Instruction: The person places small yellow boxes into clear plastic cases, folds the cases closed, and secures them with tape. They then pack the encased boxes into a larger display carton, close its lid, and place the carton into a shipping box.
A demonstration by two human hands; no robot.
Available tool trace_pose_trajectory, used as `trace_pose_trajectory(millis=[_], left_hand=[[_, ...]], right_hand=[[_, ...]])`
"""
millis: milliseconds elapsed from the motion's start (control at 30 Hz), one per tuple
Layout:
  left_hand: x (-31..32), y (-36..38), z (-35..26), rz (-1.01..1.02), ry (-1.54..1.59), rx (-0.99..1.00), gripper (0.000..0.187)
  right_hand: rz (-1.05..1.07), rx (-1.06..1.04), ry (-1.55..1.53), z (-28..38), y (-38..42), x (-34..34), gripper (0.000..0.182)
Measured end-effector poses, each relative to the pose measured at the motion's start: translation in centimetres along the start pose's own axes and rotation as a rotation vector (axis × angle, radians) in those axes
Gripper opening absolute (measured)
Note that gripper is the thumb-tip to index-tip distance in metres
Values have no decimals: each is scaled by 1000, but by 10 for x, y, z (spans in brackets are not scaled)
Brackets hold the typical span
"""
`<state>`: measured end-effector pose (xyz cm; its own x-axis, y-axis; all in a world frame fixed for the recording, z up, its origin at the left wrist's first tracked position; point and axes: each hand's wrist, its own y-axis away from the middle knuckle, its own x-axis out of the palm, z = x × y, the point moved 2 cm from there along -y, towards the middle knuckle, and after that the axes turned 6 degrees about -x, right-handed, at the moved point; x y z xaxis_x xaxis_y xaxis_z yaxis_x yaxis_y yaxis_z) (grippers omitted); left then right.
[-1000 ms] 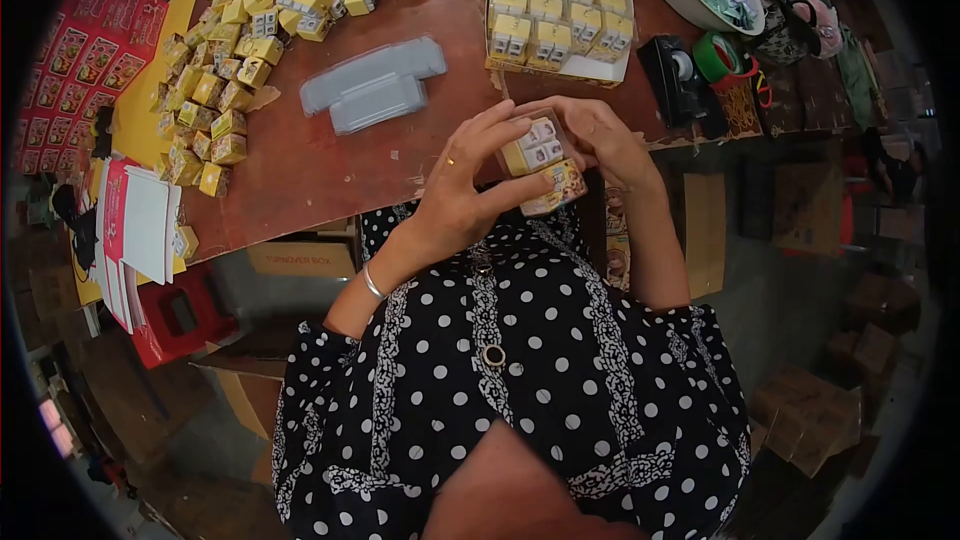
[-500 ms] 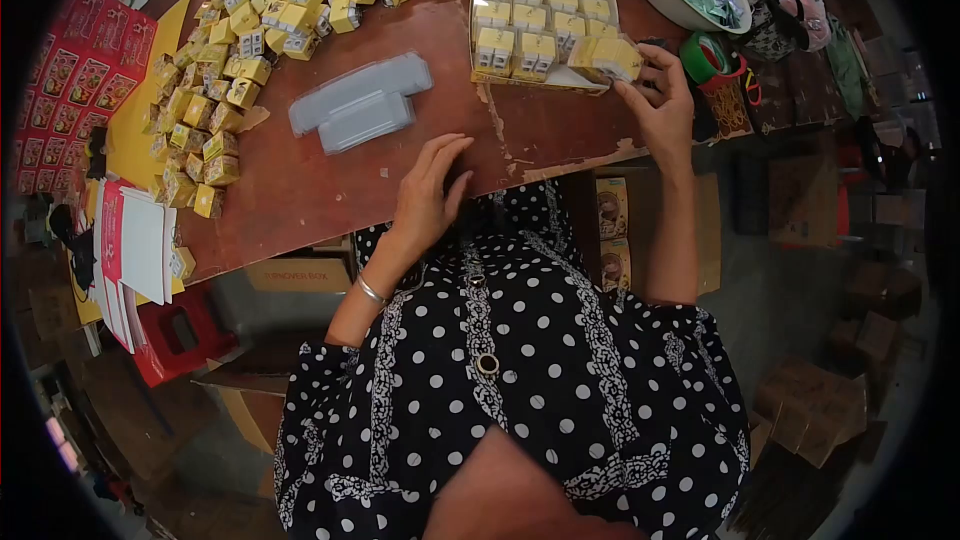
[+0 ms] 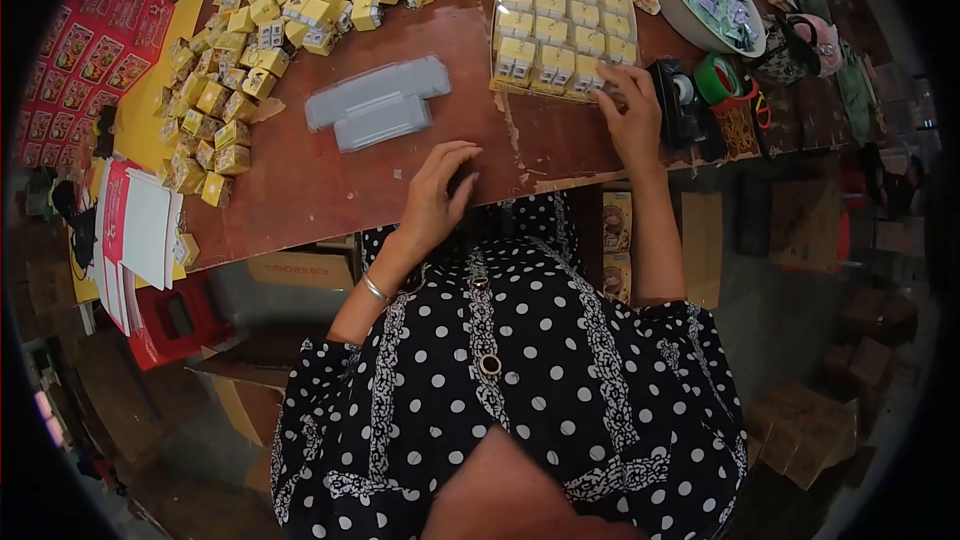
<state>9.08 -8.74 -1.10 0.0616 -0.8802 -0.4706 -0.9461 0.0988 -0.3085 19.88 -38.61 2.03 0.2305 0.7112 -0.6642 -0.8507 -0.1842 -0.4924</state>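
An open display box (image 3: 494,75) with its lid raised stands at the table's back edge, filled with rows of small yellow boxes (image 3: 553,65). My right hand (image 3: 632,120) is at its front right corner, fingers bent and pressed on a small yellow box in the front row; the hand hides part of that corner. My left hand (image 3: 436,195) hovers by the table's near edge, fingers loosely curved and apart, holding nothing. Beyond it lie clear plastic trays (image 3: 380,105), stacked and overlapping on the table.
A large heap of small yellow boxes (image 3: 300,0) covers the back left. A white basin (image 3: 672,15) of small packets, a black tape dispenser (image 3: 672,100) and green tape (image 3: 714,78) stand at right. Red printed sheets (image 3: 90,50) and white cards (image 3: 150,230) lie at left.
My right hand has lowered the small yellow box it held tilted into the front row of the display box. My left hand has barely moved. The view has shifted slightly.
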Motion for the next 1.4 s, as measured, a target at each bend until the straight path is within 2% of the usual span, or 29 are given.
trace_pose_trajectory(millis=[67,133,200,233,300,367,433,467,500,533,567,600,667,700,767,900,1000,1067,1100,1167,1200,1267,1300,1367,1400], left_hand=[[-17,-5,10,-148,-102,152,41],[-53,-26,10,-296,-249,173,43],[-87,-49,22,-346,-362,130,45],[-101,-59,30,-338,-460,91,46],[-126,-77,52,-337,-566,50,48],[-134,-90,83,18,-547,-168,51],[-139,-98,82,42,-523,-198,47],[-139,-101,82,72,-491,-235,44],[-137,-102,80,71,-487,-230,44],[-137,-100,74,-56,-498,-164,37],[-137,-95,68,-182,-509,-99,30],[-135,-90,59,-177,-506,-99,30],[-131,-76,34,-280,-259,-77,16],[-126,-67,24,-278,-257,-80,16],[-118,-51,4,-305,-169,0,8],[-113,-26,-15,-318,-174,39,8],[-117,-17,-14,-354,-183,74,10],[-117,-15,-19,-334,-200,106,11],[-116,-15,-21,-330,-196,104,11],[-111,-15,-27,-326,-172,92,9],[-111,-15,-27,-323,-168,90,9],[-108,-15,-28,-166,-346,124,27],[-105,-15,-34,-165,-345,124,27],[-92,-10,-53,-93,-411,175,57],[-88,-4,-49,2,-452,170,81]], right_hand=[[6,-22,38,0,2,-1,40],[20,-57,61,2,3,-4,39],[-55,-187,289,10,1,-12,39],[-50,-212,272,23,-1,-11,39],[-267,20,-11,47,-2,-20,37],[-285,13,6,66,-2,-22,35],[-287,-136,-18,86,-2,-18,32],[-292,-139,-14,90,-1,-15,32],[-262,-200,-9,94,1,-11,31],[-230,-260,-5,100,3,-6,29],[-187,-232,-92,109,4,0,28],[-186,-228,-88,119,4,6,28],[42,60,-644,133,3,28,31],[44,63,-642,144,1,35,31],[184,84,-790,165,-6,49,35],[290,43,-789,175,-9,60,38],[393,167,-868,170,-10,57,39],[633,153,-808,173,-8,55,39],[633,159,-806,175,-10,49,39],[864,309,-939,180,-11,40,45],[864,314,-938,180,-8,39,45],[937,381,-1076,181,-1,37,54],[936,383,-1075,179,-1,38,54],[925,422,-1152,174,3,39,61],[927,424,-1155,172,5,40,61]])
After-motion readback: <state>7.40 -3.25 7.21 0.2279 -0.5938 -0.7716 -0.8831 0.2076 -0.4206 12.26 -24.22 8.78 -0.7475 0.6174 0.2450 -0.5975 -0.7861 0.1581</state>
